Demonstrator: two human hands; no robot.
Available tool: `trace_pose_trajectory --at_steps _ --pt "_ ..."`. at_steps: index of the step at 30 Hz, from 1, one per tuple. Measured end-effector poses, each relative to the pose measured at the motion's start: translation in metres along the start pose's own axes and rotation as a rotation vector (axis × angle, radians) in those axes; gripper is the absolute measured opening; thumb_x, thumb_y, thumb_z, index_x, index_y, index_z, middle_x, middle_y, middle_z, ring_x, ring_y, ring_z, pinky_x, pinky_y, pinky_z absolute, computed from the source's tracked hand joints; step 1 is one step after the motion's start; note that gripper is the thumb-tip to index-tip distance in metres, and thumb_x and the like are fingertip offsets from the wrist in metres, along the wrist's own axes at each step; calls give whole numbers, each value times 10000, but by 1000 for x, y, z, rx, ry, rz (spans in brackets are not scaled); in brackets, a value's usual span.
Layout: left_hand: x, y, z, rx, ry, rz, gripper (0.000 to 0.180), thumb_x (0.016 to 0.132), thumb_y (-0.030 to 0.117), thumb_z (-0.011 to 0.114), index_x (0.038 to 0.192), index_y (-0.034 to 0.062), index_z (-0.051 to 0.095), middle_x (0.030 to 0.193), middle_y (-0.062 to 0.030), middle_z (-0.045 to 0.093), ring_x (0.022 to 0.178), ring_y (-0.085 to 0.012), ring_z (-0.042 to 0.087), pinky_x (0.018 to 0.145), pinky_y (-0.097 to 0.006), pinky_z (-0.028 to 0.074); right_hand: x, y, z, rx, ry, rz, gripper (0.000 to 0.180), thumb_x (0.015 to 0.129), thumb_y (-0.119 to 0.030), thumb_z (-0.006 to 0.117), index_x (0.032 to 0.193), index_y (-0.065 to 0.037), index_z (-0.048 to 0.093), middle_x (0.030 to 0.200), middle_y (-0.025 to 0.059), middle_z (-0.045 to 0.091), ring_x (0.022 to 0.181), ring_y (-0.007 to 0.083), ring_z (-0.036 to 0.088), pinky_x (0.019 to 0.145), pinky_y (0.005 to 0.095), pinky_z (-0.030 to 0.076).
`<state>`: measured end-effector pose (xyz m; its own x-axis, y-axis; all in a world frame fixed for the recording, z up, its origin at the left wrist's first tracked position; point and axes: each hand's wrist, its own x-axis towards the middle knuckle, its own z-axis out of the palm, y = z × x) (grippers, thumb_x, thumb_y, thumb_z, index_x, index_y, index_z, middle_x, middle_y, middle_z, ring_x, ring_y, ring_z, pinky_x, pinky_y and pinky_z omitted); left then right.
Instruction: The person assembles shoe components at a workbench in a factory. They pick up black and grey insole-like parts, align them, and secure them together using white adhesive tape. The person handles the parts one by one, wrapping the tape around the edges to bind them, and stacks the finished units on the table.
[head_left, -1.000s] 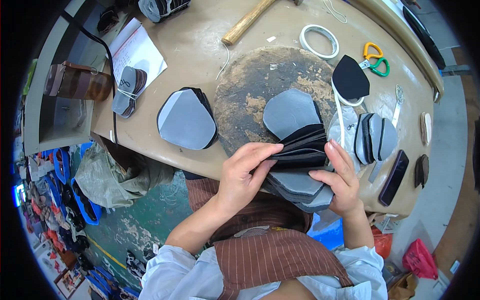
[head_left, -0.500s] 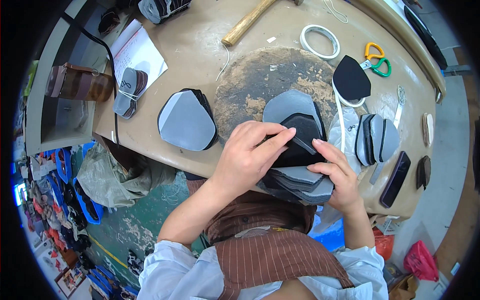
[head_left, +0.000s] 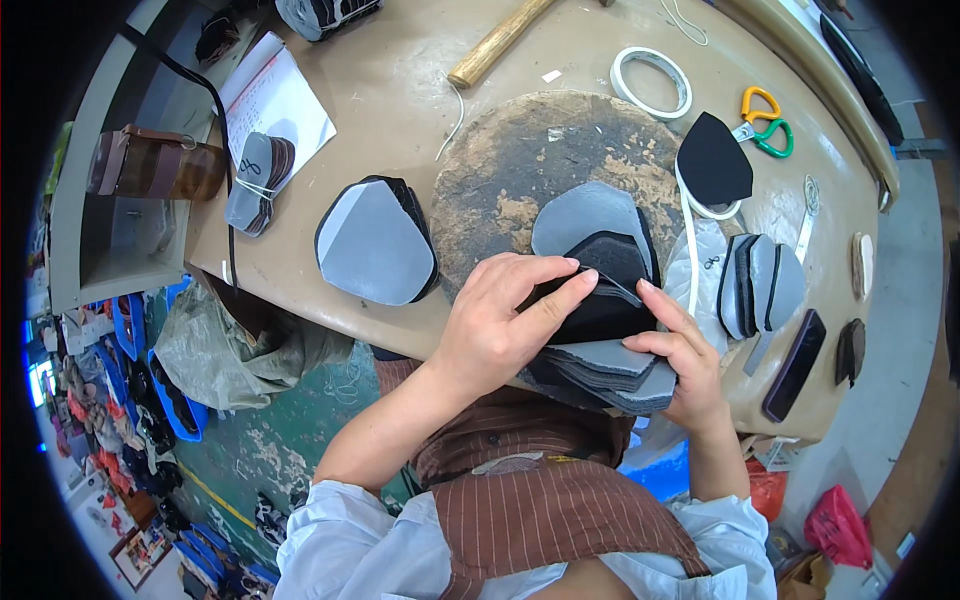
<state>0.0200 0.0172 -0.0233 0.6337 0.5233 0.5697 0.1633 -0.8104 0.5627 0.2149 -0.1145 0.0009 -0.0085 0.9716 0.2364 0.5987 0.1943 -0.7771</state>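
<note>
Over the worn round board (head_left: 500, 190), my left hand (head_left: 495, 325) pinches the top black leather piece (head_left: 605, 300); my right hand (head_left: 685, 370) cradles the grey-and-black stack (head_left: 610, 365) just beneath.

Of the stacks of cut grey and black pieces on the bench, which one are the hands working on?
The fanned stack at the near edge of the round board, under both hands. The stack to its left, the banded bundle and the upright pieces lie untouched.

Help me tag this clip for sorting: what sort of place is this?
Probably a small shoemaking or leather-craft workshop. Stacks of cut grey pieces lie on a worn workbench, with a round cutting block, a wooden-handled hammer and scissors nearby.
</note>
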Motion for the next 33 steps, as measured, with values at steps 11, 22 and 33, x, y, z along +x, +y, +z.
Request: trace_pose_trajectory --at_steps 11,22,33 --pt "27 6 -14 -247 -299 -378 271 680 75 785 907 86 639 844 -48 514 823 -236 546 732 -342 422 1 -2 1 -20 -17 -15 346 639 -71 781 960 -43 653 1355 206 501 1261 389 474 1025 437 404" --pt "27 11 -16 -133 -330 -341 258 716 102 748 935 119 612 883 -29 554 958 -246 532 953 -465 282 -1 -3 1 -108 2 -94 347 623 -48 756 956 -63 656 1361 188 499 1234 403 469 1018 447 393" --pt "20 40 -26 -141 -414 -455 451 714 273 776 1090 105 594 1131 -70 622 1291 -328 405 1009 -689 36 7 -10 0 62 33 177 350 657 29 705 997 -23 643 1289 182 526 1163 328 546 965 389 444"
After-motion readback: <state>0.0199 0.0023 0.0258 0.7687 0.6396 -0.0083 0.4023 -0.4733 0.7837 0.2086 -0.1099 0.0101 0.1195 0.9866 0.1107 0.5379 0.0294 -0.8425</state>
